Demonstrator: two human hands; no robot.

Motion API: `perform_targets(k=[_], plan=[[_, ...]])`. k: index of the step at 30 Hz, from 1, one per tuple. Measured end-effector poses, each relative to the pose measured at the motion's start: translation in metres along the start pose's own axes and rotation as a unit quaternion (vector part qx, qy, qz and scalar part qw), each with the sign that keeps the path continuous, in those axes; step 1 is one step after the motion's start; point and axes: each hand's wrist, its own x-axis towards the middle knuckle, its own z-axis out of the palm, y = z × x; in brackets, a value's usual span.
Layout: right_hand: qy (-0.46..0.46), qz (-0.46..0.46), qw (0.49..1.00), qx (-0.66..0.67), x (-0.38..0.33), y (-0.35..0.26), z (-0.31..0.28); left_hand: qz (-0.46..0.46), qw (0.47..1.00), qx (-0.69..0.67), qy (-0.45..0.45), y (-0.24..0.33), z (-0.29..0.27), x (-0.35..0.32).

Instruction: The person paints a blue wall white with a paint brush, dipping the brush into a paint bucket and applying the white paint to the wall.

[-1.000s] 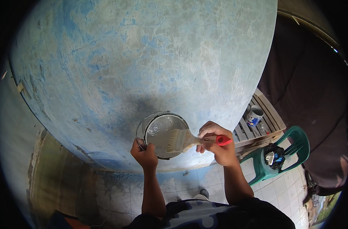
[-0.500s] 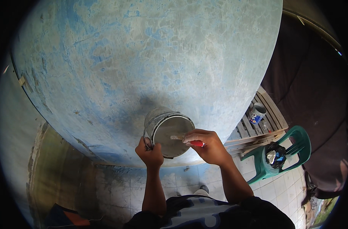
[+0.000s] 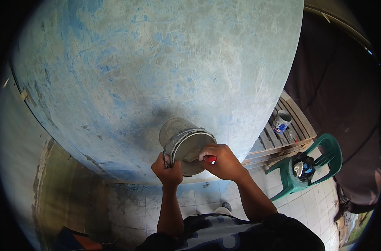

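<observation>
A tilted bucket, smeared with grey, leans with its mouth toward me in front of the wall. My left hand is closed on its rim and wire handle at the left side. Closed around a red-handled putty knife, my right hand is over the right side of the bucket's mouth. The knife's blade is down inside the bucket, partly hard to tell from the grey, coated interior. How much material the bucket holds is hard to see.
The wall is patchy pale green and blue. At right, a tin stands on a slatted wooden pallet. A green plastic chair carries a black bag. A dark cloth hangs beyond; tiles cover the floor.
My right hand has moved slightly left and its putty knife has gone deeper into the bucket. The bucket tilts a little more, with my left hand still on its rim.
</observation>
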Motion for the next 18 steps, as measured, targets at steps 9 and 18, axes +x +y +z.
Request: perform_targets(k=[9, 18], plan=[[-0.012, 0.004, 1.000, 0.002, -0.011, 0.007, -0.008, -0.021, 1.000, -0.014, -0.014, -0.005, 0.010, -0.005], [0.177, 0.058, 0.940, 0.287, -0.026, 0.016, -0.031, -0.087, 0.995, -0.046, 0.008, 0.000, 0.020, -0.004]])
